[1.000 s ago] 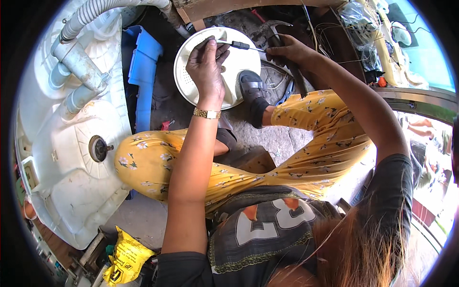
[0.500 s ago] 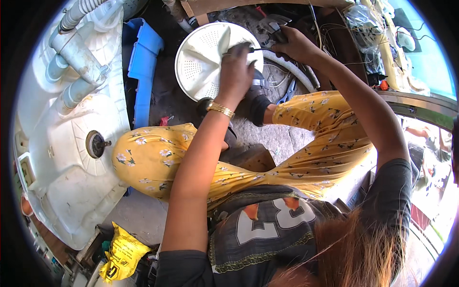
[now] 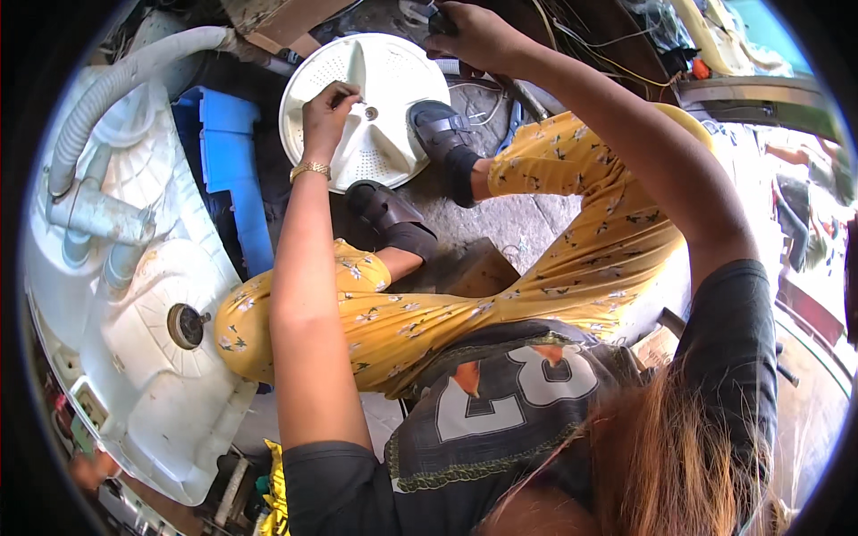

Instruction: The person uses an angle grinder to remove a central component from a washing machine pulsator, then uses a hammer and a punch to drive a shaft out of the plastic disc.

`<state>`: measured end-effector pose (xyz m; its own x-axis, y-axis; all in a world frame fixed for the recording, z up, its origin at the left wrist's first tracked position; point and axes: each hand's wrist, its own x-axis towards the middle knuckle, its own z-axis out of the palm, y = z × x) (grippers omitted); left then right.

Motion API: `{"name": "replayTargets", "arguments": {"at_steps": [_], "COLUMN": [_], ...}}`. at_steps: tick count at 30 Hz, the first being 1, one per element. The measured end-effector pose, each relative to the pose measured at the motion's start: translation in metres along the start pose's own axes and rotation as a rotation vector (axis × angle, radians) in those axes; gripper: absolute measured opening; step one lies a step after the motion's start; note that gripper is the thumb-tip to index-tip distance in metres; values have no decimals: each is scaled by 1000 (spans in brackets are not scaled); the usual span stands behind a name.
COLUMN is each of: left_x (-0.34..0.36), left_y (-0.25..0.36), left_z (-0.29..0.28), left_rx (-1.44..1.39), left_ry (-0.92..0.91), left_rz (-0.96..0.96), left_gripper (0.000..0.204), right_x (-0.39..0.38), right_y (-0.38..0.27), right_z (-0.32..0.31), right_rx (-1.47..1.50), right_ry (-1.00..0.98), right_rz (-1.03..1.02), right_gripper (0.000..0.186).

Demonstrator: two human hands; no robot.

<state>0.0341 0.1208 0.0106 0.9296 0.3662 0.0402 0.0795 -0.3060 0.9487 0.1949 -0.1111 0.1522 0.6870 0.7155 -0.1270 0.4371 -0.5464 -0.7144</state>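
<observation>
Left hand (image 3: 326, 112) slid to the white disc's (image 3: 393, 76) edge, pinching it; right hand (image 3: 478, 36) grips a dark tool (image 3: 436, 20)

Single head-worn fisheye view, looking steeply down past the person's own chest and knees. Close range: left hand (image 3: 326, 112) and right hand (image 3: 474, 36) sit near the top edge over a white perforated disc (image 3: 384, 107). Rim is dark, edges bend. No second view to overlap.

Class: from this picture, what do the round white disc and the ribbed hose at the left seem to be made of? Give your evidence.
Disc: likely moulded plastic, matt white; raised fins and rows of small holes.
Hose: likely flexible plastic, grey-white; close ridges along a curved length.
</observation>
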Motion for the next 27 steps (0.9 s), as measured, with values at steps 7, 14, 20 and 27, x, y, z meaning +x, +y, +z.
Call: {"name": "replayTargets", "arguments": {"at_steps": [7,14,20,27], "left_x": [1,-1,-9,-2], "left_y": [-3,0,-1,5], "left_z": [4,9,10,13], "left_rx": [50,182,300,393], "left_ry": [-2,-43,-99,-146], "left_rz": [-32,6,129,155], "left_gripper": [10,9,11,12], "right_x": [-34,-18,-28,-31], "right_y": [2,24,1,0], "right_z": [-29,-14,-15,-13], "right_rx": [204,22,242,244], "right_ry": [-5,90,-60,-76], "right_rz": [187,58,194,208], "right_gripper": [39,30,20,20]}}
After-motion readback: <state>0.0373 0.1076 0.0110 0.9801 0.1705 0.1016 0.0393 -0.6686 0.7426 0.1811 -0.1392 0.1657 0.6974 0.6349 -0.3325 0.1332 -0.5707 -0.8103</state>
